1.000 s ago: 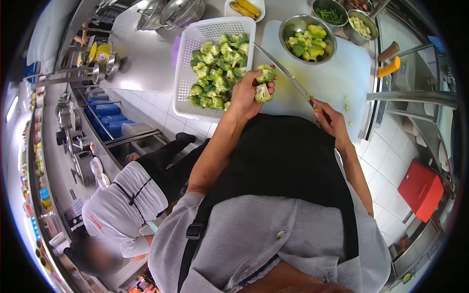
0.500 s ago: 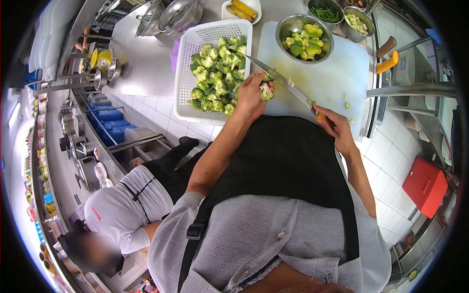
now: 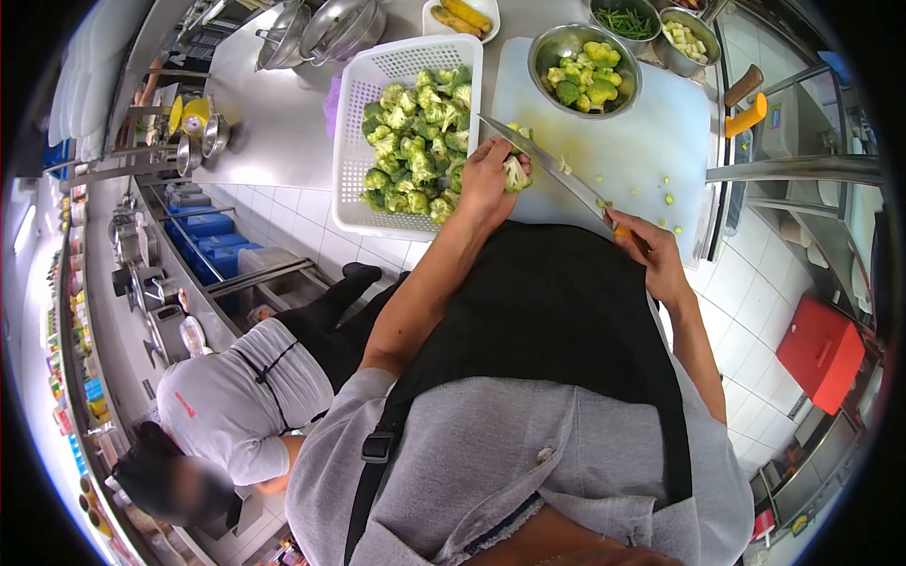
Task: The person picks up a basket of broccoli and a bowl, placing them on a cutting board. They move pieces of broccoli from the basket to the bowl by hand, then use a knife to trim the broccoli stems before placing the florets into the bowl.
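Note:
My left hand [image 3: 487, 179] is closed on a broccoli floret [image 3: 517, 175], its pale cut stem showing beside my fingers. In my right hand [image 3: 649, 243] is the handle of a long kitchen knife [image 3: 552, 166]. Its blade slants up and left across the cutting board [image 3: 661, 141], with the tip beyond my left fingers near the basket. The white perforated basket [image 3: 354, 203] left of my hands holds many broccoli florets [image 3: 415, 141]. Small green scraps [image 3: 668, 198] lie scattered on the board.
A steel bowl [image 3: 536, 80] with yellow-green florets stands on the board's far side. Bowls of green beans [image 3: 625, 17] and pale cubes [image 3: 685, 41] sit beyond it. Orange-handled and brown-handled knives [image 3: 746, 118] are at the right edge. At left, a co-worker [image 3: 226, 377] bends near the other counter.
Both hands, the floret and the knife keep nearly the same pose. The whole view has shifted slightly left, and the co-worker's head and arm have moved a little.

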Action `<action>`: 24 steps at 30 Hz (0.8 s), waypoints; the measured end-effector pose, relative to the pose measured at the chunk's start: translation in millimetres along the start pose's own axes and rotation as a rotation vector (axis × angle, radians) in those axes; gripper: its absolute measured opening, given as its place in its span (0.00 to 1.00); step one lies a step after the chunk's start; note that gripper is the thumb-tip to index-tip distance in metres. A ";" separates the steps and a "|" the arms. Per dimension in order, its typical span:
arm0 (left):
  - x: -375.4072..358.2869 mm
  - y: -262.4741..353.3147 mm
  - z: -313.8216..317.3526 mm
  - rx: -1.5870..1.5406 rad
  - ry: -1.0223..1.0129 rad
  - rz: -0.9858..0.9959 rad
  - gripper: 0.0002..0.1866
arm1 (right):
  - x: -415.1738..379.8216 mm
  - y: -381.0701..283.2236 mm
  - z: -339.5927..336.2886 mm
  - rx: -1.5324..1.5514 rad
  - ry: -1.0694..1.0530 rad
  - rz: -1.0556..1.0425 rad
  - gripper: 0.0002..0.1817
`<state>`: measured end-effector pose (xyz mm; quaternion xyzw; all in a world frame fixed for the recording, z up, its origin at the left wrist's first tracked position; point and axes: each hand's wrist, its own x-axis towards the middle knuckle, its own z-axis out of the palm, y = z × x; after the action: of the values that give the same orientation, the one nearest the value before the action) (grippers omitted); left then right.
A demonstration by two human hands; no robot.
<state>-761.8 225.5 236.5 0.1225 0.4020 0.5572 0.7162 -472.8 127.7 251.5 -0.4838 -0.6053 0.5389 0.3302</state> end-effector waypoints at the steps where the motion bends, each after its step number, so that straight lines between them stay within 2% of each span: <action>1: 1.2 -1.8 -1.4 -0.007 0.003 -0.012 0.06 | -0.6 0.8 -0.2 0.004 0.000 0.000 0.22; 6: -0.6 -11.3 1.4 0.021 0.039 -0.072 0.06 | -1.8 2.8 1.1 0.010 0.010 0.033 0.21; 9: -9.4 -16.6 9.0 0.083 0.074 -0.126 0.11 | 4.7 9.2 9.9 -0.018 0.080 0.012 0.20; 12: -23.4 -13.1 17.7 0.195 0.003 -0.185 0.12 | 13.2 -1.7 5.9 -0.007 0.038 0.317 0.19; 15: -28.3 -2.8 23.3 0.242 -0.055 -0.166 0.16 | 16.4 5.2 7.8 -0.042 0.081 0.277 0.19; 18: -25.5 26.2 23.3 0.153 -0.153 -0.168 0.22 | 17.7 15.2 7.0 -0.094 0.069 0.243 0.19; 20: -11.1 48.9 16.0 0.158 -0.074 -0.065 0.25 | 19.0 20.3 8.2 -0.080 0.067 0.213 0.19; 22: 0.5 81.7 11.0 0.130 -0.014 0.071 0.22 | 19.2 19.0 7.2 -0.068 0.051 0.262 0.19; 24: 28.5 112.8 -9.7 0.299 0.236 0.261 0.18 | 19.9 13.3 7.7 -0.031 0.052 0.253 0.20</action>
<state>-846.0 287.8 288.0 0.2121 0.5418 0.5898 0.5600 -483.2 143.3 234.6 -0.5752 -0.5391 0.5541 0.2674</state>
